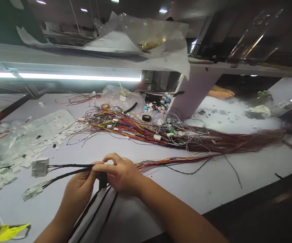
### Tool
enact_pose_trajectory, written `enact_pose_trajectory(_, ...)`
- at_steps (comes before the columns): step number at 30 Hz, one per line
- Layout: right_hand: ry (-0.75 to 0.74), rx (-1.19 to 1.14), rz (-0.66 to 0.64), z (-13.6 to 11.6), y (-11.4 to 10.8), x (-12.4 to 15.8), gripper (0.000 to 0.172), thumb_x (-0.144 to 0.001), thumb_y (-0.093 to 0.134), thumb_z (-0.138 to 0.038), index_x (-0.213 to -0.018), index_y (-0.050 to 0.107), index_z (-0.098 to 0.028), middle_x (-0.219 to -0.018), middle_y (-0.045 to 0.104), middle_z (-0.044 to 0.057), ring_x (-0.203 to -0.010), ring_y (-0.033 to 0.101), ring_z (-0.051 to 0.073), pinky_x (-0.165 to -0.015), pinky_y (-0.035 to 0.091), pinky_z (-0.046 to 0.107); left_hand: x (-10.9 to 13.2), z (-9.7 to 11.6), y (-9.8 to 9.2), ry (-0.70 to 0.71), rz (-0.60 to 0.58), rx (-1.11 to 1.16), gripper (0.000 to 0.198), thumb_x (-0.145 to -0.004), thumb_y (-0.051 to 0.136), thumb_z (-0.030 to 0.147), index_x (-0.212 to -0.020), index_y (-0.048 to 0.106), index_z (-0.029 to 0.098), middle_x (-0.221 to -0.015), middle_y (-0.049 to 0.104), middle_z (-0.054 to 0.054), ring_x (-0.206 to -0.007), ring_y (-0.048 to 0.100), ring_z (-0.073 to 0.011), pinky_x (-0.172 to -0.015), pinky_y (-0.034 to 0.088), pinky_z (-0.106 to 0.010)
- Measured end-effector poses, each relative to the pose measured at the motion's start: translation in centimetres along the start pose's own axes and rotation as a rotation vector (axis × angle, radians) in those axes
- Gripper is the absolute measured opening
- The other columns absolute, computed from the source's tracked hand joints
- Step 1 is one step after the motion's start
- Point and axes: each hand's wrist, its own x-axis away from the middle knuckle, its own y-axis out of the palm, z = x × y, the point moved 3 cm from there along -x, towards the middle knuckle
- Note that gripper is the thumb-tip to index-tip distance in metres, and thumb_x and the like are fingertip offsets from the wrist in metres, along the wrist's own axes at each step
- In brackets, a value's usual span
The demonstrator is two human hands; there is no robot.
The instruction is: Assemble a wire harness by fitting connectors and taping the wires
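My left hand (79,185) is closed on a wire harness (70,165) at the point where two black-wrapped branches meet. Those branches reach left to a large white connector (40,167) and a smaller white connector (32,192), both held above the tabletop. Pressed against the same spot, the thumb and finger of my right hand (125,175) pinch the harness. Between the hands hangs a short piece of black tape (102,180); its upper end is hidden by my fingers. Black-covered cables (108,206) run down toward me. Coloured wires (161,162) trail off right behind my right hand.
A thick bundle of loose wires (141,131) lies across the table. Behind it sits a black tape roll (146,117). White connectors (57,130) litter the left side. A purple-grey upright panel (196,91) supports the shelf. Another person's hand (222,92) shows beyond it.
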Motion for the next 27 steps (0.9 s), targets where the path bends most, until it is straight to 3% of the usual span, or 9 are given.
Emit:
enact_pose_trajectory(4, 0.368, -0.299, 0.105, 2.2, -0.5, -0.2, 0.030, -0.092, 0.040, -0.020, -0.120, 0.048, -0.026, -0.101, 0.062, 0.002, -0.058, 0.064, 0.009, -0.054, 0.051, 0.022, 0.2, 1.1, 0.2, 0.103, 0.064, 0.119, 0.036, -0.076, 0.067, 0.055, -0.092, 0.075, 0.024, -0.089, 0.072, -0.006, -0.100, 0.060, -0.0306, -0.096, 0.043, -0.041)
enact_pose_trajectory(7, 0.583, -0.445, -0.075, 3.4, -0.1, -0.2, 0.025, -0.089, 0.047, -0.026, -0.113, 0.052, -0.023, -0.093, 0.062, 0.001, -0.039, 0.055, 0.006, -0.037, 0.040, 0.019, 0.0, 3.1, 0.7, 0.369, -0.120, 0.109, 0.033, -0.074, 0.069, 0.056, -0.083, 0.077, 0.025, -0.100, 0.072, -0.009, -0.110, 0.057, -0.0311, -0.106, 0.036, -0.042)
enact_pose_trajectory(10, 0.538, -0.521, -0.165, 3.4, -0.3, 0.4, 0.034, -0.083, 0.052, -0.019, -0.117, 0.049, -0.023, -0.093, 0.062, 0.001, -0.047, 0.058, 0.008, -0.043, 0.043, 0.019, -0.4, 4.1, 0.8, 0.432, -0.144, 0.014, 0.030, -0.076, 0.069, 0.052, -0.088, 0.077, 0.026, -0.087, 0.073, -0.008, -0.094, 0.063, -0.0277, -0.099, 0.041, -0.040)
enact_pose_trajectory(13, 0.215, -0.349, 0.001, 2.2, -1.0, 1.3, 0.048, -0.080, 0.050, -0.008, -0.124, 0.047, -0.026, -0.104, 0.061, 0.003, -0.071, 0.063, 0.011, -0.066, 0.051, 0.025, -0.7, 3.6, 0.5, 0.319, 0.044, -0.046, 0.030, -0.077, 0.068, 0.049, -0.093, 0.075, 0.024, -0.073, 0.071, -0.003, -0.068, 0.062, -0.0213, -0.072, 0.048, -0.032)
enact_pose_trajectory(16, -0.086, -0.010, 0.114, 0.7, -0.8, 1.9, 0.039, -0.079, 0.051, -0.006, -0.109, 0.061, -0.029, -0.121, 0.056, 0.006, -0.091, 0.060, 0.015, -0.088, 0.048, 0.035, -0.4, 2.5, 1.0, 0.220, 0.058, 0.012, 0.034, -0.082, 0.063, 0.052, -0.096, 0.072, 0.022, -0.065, 0.066, 0.000, -0.056, 0.054, -0.0167, -0.059, 0.044, -0.029)
enact_pose_trajectory(18, 0.018, -0.056, 0.199, 1.0, -0.8, 1.8, 0.029, -0.085, 0.046, -0.012, -0.105, 0.061, -0.027, -0.113, 0.060, 0.007, -0.088, 0.062, 0.016, -0.085, 0.050, 0.037, -0.1, 2.0, 1.5, 0.197, 0.038, 0.159, 0.036, -0.085, 0.058, 0.053, -0.097, 0.070, 0.021, -0.076, 0.071, -0.003, -0.063, 0.056, -0.0177, -0.063, 0.046, -0.030)
enact_pose_trajectory(20, 0.359, -0.308, 0.220, 2.5, -0.7, 1.4, 0.026, -0.090, 0.039, -0.018, -0.111, 0.055, -0.023, -0.091, 0.065, 0.005, -0.070, 0.066, 0.016, -0.065, 0.054, 0.031, 0.1, 1.9, 1.8, 0.201, 0.035, 0.296, 0.037, -0.086, 0.057, 0.054, -0.094, 0.070, 0.021, -0.091, 0.073, -0.008, -0.081, 0.062, -0.0224, -0.077, 0.048, -0.035)
enact_pose_trajectory(23, 0.713, -0.607, -0.002, 4.2, -0.5, 1.4, 0.029, -0.088, 0.048, -0.026, -0.116, 0.050, -0.022, -0.076, 0.063, 0.000, -0.049, 0.062, 0.014, -0.044, 0.048, 0.024, -0.2, 2.6, 2.3, 0.284, -0.074, 0.314, 0.039, -0.083, 0.058, 0.059, -0.089, 0.072, 0.023, -0.087, 0.074, -0.009, -0.101, 0.062, -0.0295, -0.094, 0.043, -0.043)
enact_pose_trajectory(27, 0.457, -0.642, -0.066, 4.1, -1.8, 2.1, 0.041, -0.081, 0.053, -0.016, -0.121, 0.046, -0.023, -0.076, 0.063, -0.003, -0.065, 0.067, 0.014, -0.065, 0.055, 0.031, -1.6, 4.2, 2.8, 0.489, -0.184, 0.154, 0.038, -0.083, 0.058, 0.058, -0.089, 0.071, 0.022, -0.089, 0.072, -0.010, -0.094, 0.065, -0.0280, -0.086, 0.048, -0.040)
